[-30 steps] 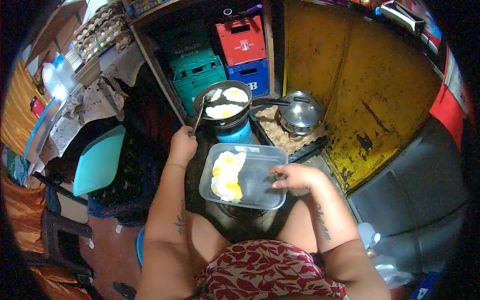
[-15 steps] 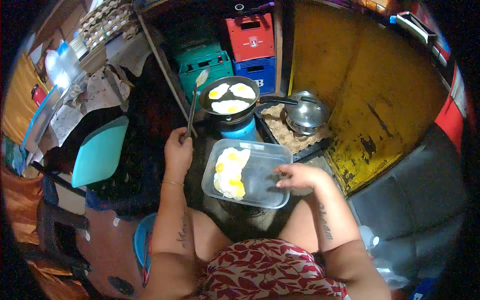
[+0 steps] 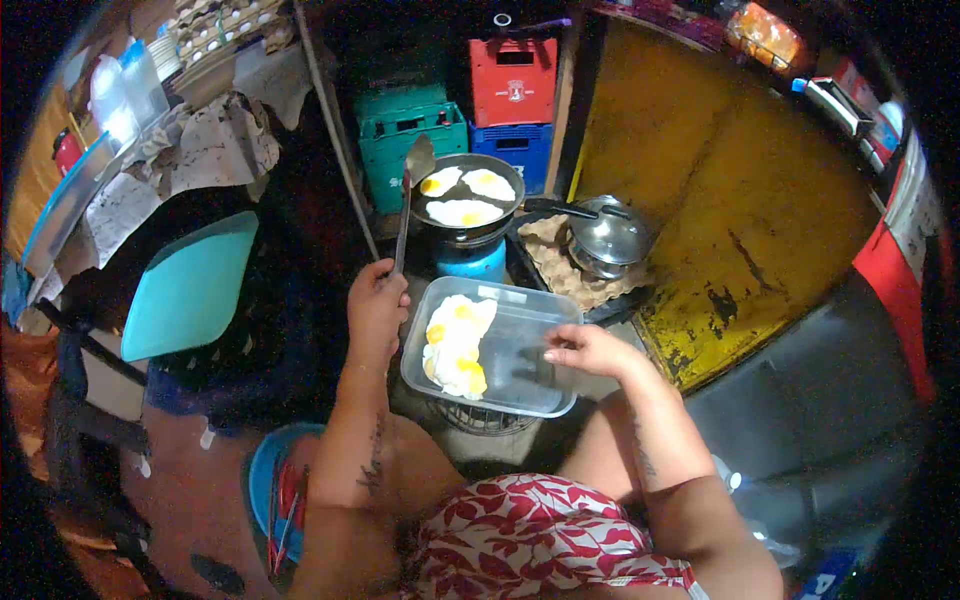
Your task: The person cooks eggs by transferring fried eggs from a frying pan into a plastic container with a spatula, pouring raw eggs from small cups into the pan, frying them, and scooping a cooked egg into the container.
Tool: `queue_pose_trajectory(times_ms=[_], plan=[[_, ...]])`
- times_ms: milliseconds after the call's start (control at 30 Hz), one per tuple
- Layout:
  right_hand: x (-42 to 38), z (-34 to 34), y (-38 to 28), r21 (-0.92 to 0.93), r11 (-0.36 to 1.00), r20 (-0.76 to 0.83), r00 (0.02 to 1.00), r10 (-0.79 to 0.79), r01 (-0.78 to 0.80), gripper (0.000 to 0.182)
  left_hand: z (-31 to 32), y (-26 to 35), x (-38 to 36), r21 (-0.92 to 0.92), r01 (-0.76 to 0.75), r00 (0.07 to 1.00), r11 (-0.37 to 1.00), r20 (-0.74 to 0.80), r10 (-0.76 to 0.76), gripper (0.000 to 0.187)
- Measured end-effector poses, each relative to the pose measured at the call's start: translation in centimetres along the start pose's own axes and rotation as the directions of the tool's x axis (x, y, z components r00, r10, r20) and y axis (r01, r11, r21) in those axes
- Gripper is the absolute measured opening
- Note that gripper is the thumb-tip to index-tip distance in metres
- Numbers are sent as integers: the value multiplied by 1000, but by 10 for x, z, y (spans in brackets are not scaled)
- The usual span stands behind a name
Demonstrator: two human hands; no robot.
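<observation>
My left hand (image 3: 378,308) is wrapped round the handle of a long metal spatula (image 3: 403,215), held upright with its blade at the left rim of a black frying pan (image 3: 520,200). Three fried eggs (image 3: 463,212) lie apart in the pan, which sits on a burner over a blue base (image 3: 470,262). Nearer me is a clear plastic container (image 3: 520,350) with several fried eggs (image 3: 455,350) heaped in its left half. My right hand (image 3: 585,352) is over the container's right side, fingers apart and holding nothing.
A lidded metal pot (image 3: 605,240) stands on cardboard right of the pan. Behind are green (image 3: 410,150), red (image 3: 514,85) and blue crates (image 3: 512,150). A teal lid (image 3: 190,290) lies at left, a blue basin (image 3: 275,480) below it. A yellow panel (image 3: 730,180) rises at right.
The spatula blade has moved right, to the pan's left rim, and my left hand has shifted right with it. My right hand stays over the container. The view has shifted slightly.
</observation>
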State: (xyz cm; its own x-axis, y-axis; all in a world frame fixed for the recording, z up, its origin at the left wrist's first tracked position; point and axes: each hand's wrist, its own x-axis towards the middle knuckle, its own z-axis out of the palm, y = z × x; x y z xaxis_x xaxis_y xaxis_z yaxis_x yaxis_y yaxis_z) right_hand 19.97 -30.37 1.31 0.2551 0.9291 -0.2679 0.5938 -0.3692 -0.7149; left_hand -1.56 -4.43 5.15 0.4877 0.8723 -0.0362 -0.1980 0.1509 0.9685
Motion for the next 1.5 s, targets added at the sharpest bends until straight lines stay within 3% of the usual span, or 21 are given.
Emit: queue_pose_trajectory(times_ms=[33,67,100,133,167,233,300,333,367,400,433,500,567,900,1067,1133,1200,1267,1333,1433,1500], plan=[[-3,2,-10,-6,1000,-18,1000,9,-9,61,-1,-1,0,-9,-3,1000,1000,18,4,36],[-6,6,-28,329,940,-8,995,-95,92,62,-4,-1,1,5,-13,1000,1000,14,13,34],[-9,8,-49,623,762,-33,979,-200,177,64,-6,-3,2,18,-22,1000,1000,7,22,32],[-12,8,-72,761,605,-29,944,-328,234,65,-7,-3,2,58,-46,999,997,13,45,32],[-17,8,-97,871,416,-51,892,-450,260,65,-7,-4,3,52,-45,999,998,29,44,32],[-26,7,-146,930,264,-90,853,-514,257,59,-12,-6,3,54,-74,997,996,32,72,34],[-19,1,-177,549,707,-83,871,-485,446,51,-16,-8,5,48,-106,993,993,55,103,32],[-34,-10,-215,165,816,-109,832,-543,554,47,-18,-11,7,36,-135,989,990,63,133,31],[-33,-12,-233,-211,615,-153,596,-788,760,47,-20,-16,11,24,-161,984,987,79,159,29],[-37,-17,-257,-393,538,-49,567,-822,746,48,-34,-28,25,75,-255,963,964,116,245,29],[-42,-19,-276,-505,450,30,537,-843,736,47,-57,-62,54,-39,-191,965,981,175,195,31],[-54,-19,-303,-624,312,159,507,-847,716,47,-29,1,24,558,-35,999,829,44,13,30],[-72,-16,-316,-673,244,238,517,-822,698,46,-25,-12,19,173,-125,992,977,44,119,32],[-142,-2,-346,-739,188,329,590,-737,647,43,-25,0,3,122,-67,997,990,37,63,32],[-161,-8,-343,-764,333,215,704,-677,553,41,-32,2,1,89,-99,995,991,-6,100,31],[-152,-15,-320,-742,511,102,826,-554,434,40,-34,6,-4,83,-141,990,987,1,141,31],[-117,-17,-261,-668,704,15,949,-314,243,40,-30,6,-7,66,-182,983,981,34,180,30],[-74,1,-180,-603,787,68,991,-114,132,42,-26,7,-9,101,-136,991,986,25,134,31],[-55,26,-118,-580,814,267,935,234,-38,49,-21,8,-13,104,-127,992,986,14,127,31],[-45,83,-23,-389,917,395,915,83,85,56,-18,3,-10,67,-103,995,992,24,101,32],[-46,90,-46,-522,850,381,874,300,-64,58,-16,-1,-10,5,-107,994,994,38,106,31]])
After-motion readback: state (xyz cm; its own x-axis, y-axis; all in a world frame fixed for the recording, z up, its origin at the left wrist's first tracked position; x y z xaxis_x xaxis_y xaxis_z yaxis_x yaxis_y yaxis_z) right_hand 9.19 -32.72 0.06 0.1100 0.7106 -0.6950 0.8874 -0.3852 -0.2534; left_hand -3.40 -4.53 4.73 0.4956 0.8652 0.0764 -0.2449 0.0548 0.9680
